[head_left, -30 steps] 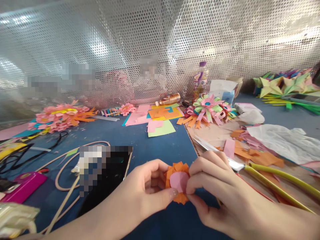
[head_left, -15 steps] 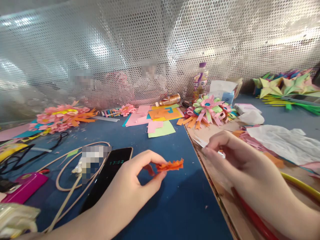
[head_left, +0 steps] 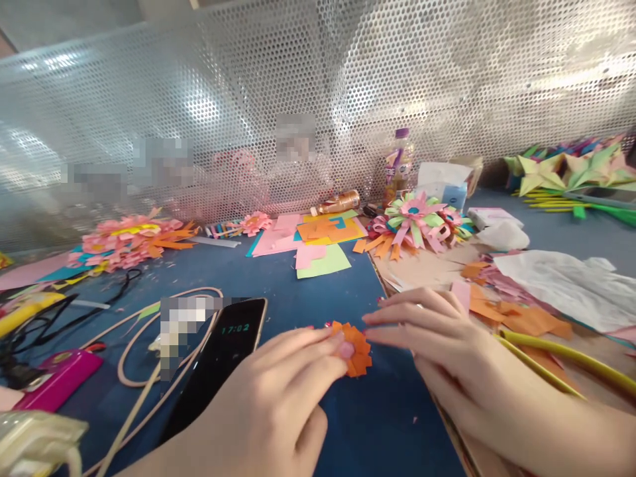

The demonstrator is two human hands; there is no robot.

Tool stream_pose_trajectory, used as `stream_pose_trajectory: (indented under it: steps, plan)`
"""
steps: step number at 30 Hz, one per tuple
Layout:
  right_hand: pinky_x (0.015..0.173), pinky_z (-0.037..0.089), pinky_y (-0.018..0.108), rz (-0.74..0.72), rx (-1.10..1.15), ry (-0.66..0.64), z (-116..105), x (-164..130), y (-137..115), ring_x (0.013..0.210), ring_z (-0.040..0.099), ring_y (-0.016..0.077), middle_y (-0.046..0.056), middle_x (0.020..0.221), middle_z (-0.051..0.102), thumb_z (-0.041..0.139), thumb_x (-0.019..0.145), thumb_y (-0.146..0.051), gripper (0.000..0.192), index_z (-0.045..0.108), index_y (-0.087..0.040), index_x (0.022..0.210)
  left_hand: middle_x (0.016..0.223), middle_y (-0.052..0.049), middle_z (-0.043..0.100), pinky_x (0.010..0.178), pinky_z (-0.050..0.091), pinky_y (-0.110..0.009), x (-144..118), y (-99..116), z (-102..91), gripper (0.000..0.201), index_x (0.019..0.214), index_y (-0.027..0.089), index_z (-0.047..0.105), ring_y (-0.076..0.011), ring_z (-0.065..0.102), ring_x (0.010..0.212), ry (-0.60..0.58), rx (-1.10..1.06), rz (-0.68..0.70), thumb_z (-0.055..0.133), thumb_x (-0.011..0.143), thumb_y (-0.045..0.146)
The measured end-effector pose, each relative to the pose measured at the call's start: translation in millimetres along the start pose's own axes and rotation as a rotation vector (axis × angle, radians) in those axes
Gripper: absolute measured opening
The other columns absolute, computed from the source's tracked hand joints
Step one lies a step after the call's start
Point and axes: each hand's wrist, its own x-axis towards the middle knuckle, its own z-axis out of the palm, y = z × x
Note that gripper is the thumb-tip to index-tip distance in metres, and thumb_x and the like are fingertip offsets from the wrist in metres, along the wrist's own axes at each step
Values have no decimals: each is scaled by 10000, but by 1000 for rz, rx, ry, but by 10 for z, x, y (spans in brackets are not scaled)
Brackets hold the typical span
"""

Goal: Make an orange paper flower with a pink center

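Observation:
A small orange paper flower (head_left: 356,350) lies flat on the blue table (head_left: 318,298) in front of me. My left hand (head_left: 278,397) presses down on its left side with straight fingers. My right hand (head_left: 437,338) is stretched flat beside it, its fingertips at the flower's right edge. The pink disc seen on the flower earlier does not show. A black phone (head_left: 223,351) lies just left of my left hand.
Yellow-handled scissors (head_left: 561,354) and orange scraps lie on a cardboard sheet (head_left: 427,271) at the right, with white plastic (head_left: 561,285). Behind are coloured papers (head_left: 318,242), finished paper flowers (head_left: 417,218), a bottle (head_left: 400,165) and a perforated metal screen (head_left: 318,99). A cord loop (head_left: 144,331) and pink case (head_left: 59,377) lie left.
The flower was lifted edge-on in my left fingers half a second ago; now it lies flat on the table under them. My right hand came back from the cardboard to the flower.

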Motion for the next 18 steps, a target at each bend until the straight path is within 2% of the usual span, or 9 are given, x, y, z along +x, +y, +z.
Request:
stream_pose_trajectory:
  steps: [2,5,9,13,15,18]
  plan:
    - [891,426,418,-123,-119,-33,18,4,-48,1111,479,241,10,1187,607,401,869,-56,365,624,-191,1124,1114,-17,695,1045,407,-301,-3,8,-23,468,1058,175,662,-189,598,1097,18,54,22,454,675,3]
    - [925,404,464,-212,-250,-76,50,5,-65,1155,465,281,24,1215,596,407,912,-147,317,644,-183,1120,1079,-12,709,1012,441,-352,-9,-7,-16,448,1019,202,687,-214,614,1069,1,104,30,452,685,19]
    - [894,425,516,-250,-336,-130,59,-8,-39,1125,511,319,65,1144,633,389,936,-212,319,655,-208,1112,1052,-8,719,985,460,-363,13,-10,-13,433,976,227,704,-225,625,1046,-55,75,-20,454,686,24]
    - [917,433,518,-232,-351,-192,26,-41,-5,1155,494,311,39,1220,591,422,922,-215,304,623,-255,1146,1024,-1,728,967,467,-349,50,-26,-41,402,931,244,716,-215,623,1046,-124,6,-19,465,703,28]
    - [941,428,508,-200,-346,-185,35,-69,17,1181,475,289,-3,1241,577,412,933,-214,298,620,-294,1131,1045,2,721,962,470,-359,43,-44,-42,371,921,252,714,-217,624,1043,-94,3,-8,488,717,40]
    - [963,431,473,-169,-333,-170,138,-126,53,1210,452,250,-38,1273,551,362,964,-250,317,605,-333,1151,1026,28,723,954,473,-413,12,-81,-36,320,914,268,697,-223,634,1020,32,52,5,471,789,81]
